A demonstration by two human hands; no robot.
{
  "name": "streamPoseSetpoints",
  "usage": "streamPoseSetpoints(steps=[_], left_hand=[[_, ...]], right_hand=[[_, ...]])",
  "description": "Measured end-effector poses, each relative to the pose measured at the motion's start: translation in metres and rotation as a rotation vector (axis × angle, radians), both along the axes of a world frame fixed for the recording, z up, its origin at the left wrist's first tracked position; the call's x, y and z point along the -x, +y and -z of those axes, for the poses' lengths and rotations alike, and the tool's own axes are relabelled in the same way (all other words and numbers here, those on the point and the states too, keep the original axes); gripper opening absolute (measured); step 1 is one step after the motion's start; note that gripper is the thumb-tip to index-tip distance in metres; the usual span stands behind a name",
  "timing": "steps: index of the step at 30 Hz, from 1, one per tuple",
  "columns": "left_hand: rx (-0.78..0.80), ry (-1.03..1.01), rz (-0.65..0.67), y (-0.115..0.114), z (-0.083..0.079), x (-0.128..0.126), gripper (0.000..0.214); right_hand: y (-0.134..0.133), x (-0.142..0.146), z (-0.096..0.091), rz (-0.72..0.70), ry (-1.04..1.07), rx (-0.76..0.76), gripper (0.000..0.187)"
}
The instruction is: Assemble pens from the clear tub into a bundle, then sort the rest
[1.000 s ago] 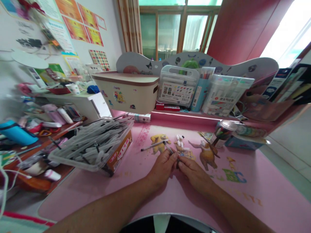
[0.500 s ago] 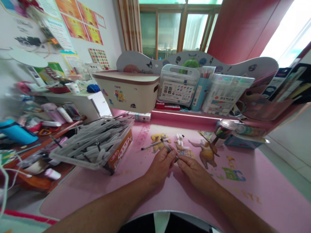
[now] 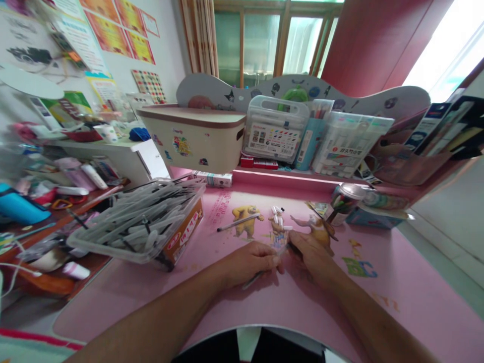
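Low over the pink desk (image 3: 212, 307), my left hand (image 3: 259, 259) is closed around a slim translucent pen (image 3: 251, 282). One end of it sticks out below my fingers, toward the lower left. My right hand (image 3: 310, 252) pinches at the pen's other end, which is dark and mostly hidden by the fingers. Beyond my hands lies another pen (image 3: 240, 222) with a dark tip, flat on the desk. Several small white pieces with some black ends (image 3: 278, 219), like pen caps, sit in a loose group near my right fingertips.
At the left stands a clear plastic box (image 3: 113, 256) heaped with translucent pen barrels. A lidded cream bin (image 3: 212, 146), a marker case (image 3: 276, 131) and a marker pack (image 3: 348, 146) line the shelf behind. A jar of pens (image 3: 346, 201) stands at the back right.
The pen has turned: its end pointed up and away from my left hand, and now one end points down-left toward me. My right hand has moved slightly up and right.
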State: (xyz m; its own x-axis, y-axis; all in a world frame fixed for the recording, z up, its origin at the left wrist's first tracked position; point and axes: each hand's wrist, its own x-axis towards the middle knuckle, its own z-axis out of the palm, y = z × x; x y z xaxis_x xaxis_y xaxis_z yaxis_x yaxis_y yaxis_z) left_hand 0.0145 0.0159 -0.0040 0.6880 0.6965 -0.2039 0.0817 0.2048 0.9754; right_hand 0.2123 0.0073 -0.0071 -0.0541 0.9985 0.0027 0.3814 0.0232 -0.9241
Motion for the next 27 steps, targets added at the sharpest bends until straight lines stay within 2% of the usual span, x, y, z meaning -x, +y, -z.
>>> streamPoseSetpoints(steps=[4,8,12,15,16,22,27], left_hand=[[0.047,0.018,0.027,0.001,-0.003,0.002,0.044],[0.2,-0.052,-0.05,0.003,0.0,0.001,0.046],[0.304,-0.246,-0.102,0.006,0.006,-0.001,0.038],[0.245,-0.35,-0.16,0.005,0.008,-0.004,0.057],[0.21,-0.359,-0.183,0.004,0.008,-0.004,0.057],[0.028,-0.288,-0.281,-0.004,0.003,-0.009,0.03],[0.162,-0.353,-0.497,-0.007,0.007,-0.017,0.034]], right_hand=[[-0.001,-0.001,0.001,-0.042,-0.003,0.084,0.048],[-0.004,0.003,0.003,-0.023,0.069,0.174,0.051],[-0.004,0.012,0.003,0.021,0.356,0.299,0.053],[-0.003,0.016,0.005,0.061,0.568,0.385,0.054],[-0.002,0.017,0.005,0.065,0.606,0.393,0.053],[-0.002,0.017,0.007,0.094,0.692,0.42,0.045],[-0.005,0.021,0.005,0.064,0.689,0.375,0.042]])
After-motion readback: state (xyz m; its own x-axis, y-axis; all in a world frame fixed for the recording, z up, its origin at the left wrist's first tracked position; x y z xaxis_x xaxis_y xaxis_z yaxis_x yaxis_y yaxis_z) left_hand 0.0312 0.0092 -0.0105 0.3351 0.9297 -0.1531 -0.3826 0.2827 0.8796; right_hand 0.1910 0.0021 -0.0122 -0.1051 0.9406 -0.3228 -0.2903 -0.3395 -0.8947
